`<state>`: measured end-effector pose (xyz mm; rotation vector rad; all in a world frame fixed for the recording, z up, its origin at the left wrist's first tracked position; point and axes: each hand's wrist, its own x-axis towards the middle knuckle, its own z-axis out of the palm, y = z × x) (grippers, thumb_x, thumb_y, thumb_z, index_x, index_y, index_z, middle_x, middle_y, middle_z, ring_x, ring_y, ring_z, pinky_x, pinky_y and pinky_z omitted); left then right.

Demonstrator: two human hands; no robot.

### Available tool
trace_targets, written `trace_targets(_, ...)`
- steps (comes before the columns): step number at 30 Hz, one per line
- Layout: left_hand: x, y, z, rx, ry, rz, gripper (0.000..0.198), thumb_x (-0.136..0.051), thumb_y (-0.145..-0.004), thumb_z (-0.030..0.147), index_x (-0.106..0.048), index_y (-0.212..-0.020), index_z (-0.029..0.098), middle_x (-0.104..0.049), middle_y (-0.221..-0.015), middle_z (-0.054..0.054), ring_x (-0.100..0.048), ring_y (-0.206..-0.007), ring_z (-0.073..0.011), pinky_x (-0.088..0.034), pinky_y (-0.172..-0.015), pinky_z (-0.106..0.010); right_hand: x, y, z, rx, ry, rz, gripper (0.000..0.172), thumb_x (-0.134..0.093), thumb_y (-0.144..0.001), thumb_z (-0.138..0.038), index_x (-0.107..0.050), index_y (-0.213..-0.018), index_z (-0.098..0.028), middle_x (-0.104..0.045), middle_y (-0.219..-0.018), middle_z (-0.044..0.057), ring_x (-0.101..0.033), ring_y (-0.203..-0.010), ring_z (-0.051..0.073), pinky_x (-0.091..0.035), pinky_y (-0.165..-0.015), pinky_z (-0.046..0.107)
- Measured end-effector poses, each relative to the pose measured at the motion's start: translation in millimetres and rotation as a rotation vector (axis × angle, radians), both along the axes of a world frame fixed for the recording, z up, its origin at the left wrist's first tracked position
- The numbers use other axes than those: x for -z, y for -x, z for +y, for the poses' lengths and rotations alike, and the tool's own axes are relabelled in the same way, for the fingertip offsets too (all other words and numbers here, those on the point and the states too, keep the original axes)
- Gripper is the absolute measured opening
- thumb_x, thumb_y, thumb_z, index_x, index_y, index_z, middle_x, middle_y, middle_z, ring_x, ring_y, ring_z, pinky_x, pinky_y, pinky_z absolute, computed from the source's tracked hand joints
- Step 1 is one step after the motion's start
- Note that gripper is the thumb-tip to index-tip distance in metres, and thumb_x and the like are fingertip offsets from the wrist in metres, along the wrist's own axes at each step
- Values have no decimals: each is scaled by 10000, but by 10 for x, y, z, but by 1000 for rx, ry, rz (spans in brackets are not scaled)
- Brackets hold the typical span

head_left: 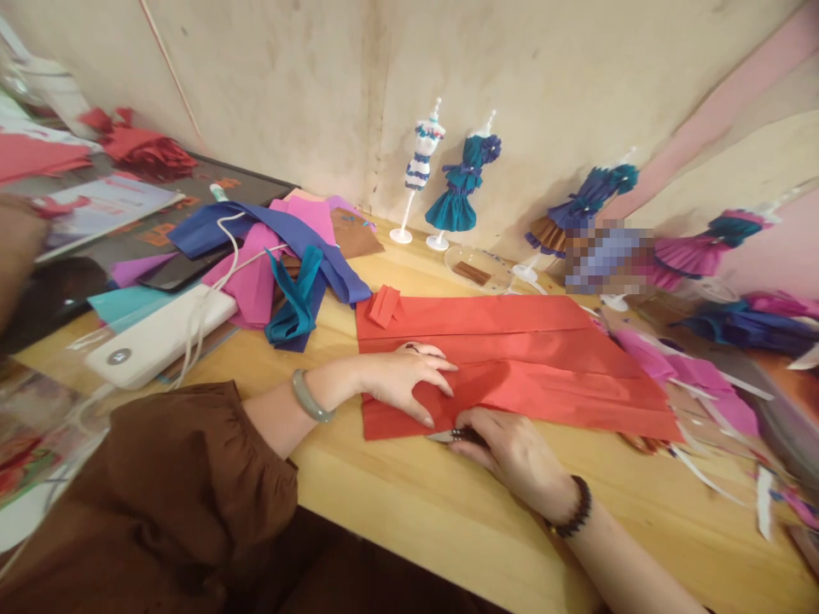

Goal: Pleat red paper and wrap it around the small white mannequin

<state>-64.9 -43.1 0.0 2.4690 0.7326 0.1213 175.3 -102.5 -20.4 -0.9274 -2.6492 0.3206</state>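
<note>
A large red sheet [550, 341], paper or cloth with fold lines, lies on the wooden table in front of me. My left hand [409, 379] rests flat on its left part, fingers spread. At the sheet's near edge, my right hand [505, 443] is closed round the dark handle of a small knife [443, 436]. The pale blade points left, touching or just under the edge, close to my left thumb. A small folded red piece [385, 306] sits on the sheet's far left corner.
Blue, pink and teal pieces [294, 298] are heaped at the left beside a white power bank [159, 337] with cables. Behind the sheet stand several small dress forms, one in a teal dress [453, 209], and a clear dish [479, 269]. Pink scraps [717, 392] lie at right.
</note>
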Motion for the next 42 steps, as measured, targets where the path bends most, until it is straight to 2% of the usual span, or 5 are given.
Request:
trace_targets(7,-58,-6,-10,4,30,49,622,-743,-755,483,-603,-1298,214,-355,-1559,-92,-212,-1453,-328,-218,-1156,-505,16,5,-13,17,23,-7,435,-419,-966,-558,-622,-885,-182,-685,-718,38,-644,-609,158,-472,-563,260)
trace_targets(15,20,4,18,8,15,-13,493,-705,-804,448,-641,-1249,248,-386,-1543,-80,-221,-1451,-320,-217,-1150,-512,-15,30,-19,5,17,-2,432,-411,-975,-544,-633,-887,-184,-688,-714,41,-643,-596,154,-473,-551,258)
trace_targets(32,27,2,-4,2,-21,-38,520,-753,-748,422,-652,-1229,251,-433,-1514,-80,-282,-1424,-326,-252,-1134,-513,28,42,-28,-2,-16,-8,400,-427,-975,-532,-619,-910,-187,-689,-732,43,-652,-616,164,-472,-556,261)
trace_targets(42,36,-4,4,0,-12,-34,525,-751,-756,437,-649,-1232,240,-420,-1522,-77,-263,-1429,-312,-241,-1139,-492,17,49,-27,-11,-16,-4,418,-397,-984,-531,-612,-897,-183,-689,-725,40,-655,-612,165,-479,-563,264)
